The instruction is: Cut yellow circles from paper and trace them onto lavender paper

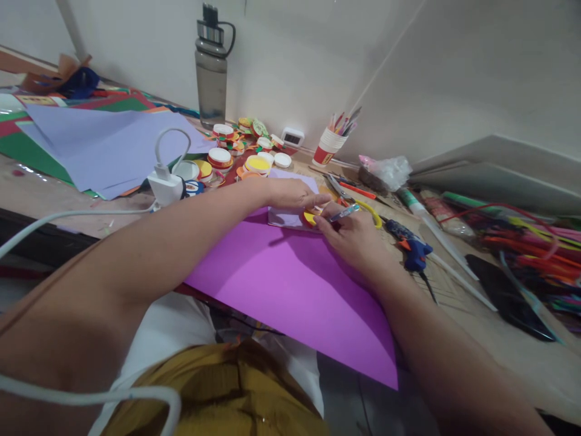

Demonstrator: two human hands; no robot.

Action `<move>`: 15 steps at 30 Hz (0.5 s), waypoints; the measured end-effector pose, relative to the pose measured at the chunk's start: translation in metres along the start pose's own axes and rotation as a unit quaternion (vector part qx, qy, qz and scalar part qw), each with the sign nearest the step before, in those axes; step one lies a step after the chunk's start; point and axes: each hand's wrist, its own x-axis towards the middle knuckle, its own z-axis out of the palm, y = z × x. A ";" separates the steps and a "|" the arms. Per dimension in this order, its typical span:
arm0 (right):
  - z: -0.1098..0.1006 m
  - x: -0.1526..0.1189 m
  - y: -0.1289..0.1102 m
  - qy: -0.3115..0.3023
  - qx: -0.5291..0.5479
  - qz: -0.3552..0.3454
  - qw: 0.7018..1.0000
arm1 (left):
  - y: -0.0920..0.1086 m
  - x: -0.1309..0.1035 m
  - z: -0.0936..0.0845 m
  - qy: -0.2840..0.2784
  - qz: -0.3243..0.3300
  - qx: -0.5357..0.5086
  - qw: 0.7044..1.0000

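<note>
My right hand (351, 236) is closed around a pen (345, 212) with a shiny, light blue patterned barrel. Its tip points down toward a small round yellow-and-red lid (310, 217). My left hand (293, 195) reaches across from the left and holds this lid down, its fingertips partly hidden. Under the lid is a lavender paper (285, 218). A large bright purple sheet (281, 272) extends from there over the table's front edge toward my lap. Yellow-handled scissors (370, 209) lie just beyond my right hand.
Round lid crafts (220, 158), a water bottle (211, 79) and a paper cup of pens (327, 148) stand along the wall. Coloured sheets (113, 142) and a white charger (166, 184) are left. A blue glue gun (414, 249), a black phone (508, 297) and pipe cleaners (535, 248) lie right.
</note>
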 end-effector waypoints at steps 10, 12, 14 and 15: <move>-0.017 0.005 0.011 0.069 0.094 0.058 0.992 | -0.006 0.001 0.005 0.003 0.003 0.008 1.000; -0.017 0.006 0.013 0.077 0.106 0.060 0.990 | -0.006 0.001 0.005 0.005 -0.007 0.022 1.000; -0.017 0.006 0.013 0.077 0.115 0.063 0.988 | -0.005 0.000 0.004 0.001 -0.010 0.027 1.000; -0.016 0.007 0.013 0.075 0.115 0.065 0.988 | -0.005 -0.001 0.003 -0.001 -0.014 0.028 1.000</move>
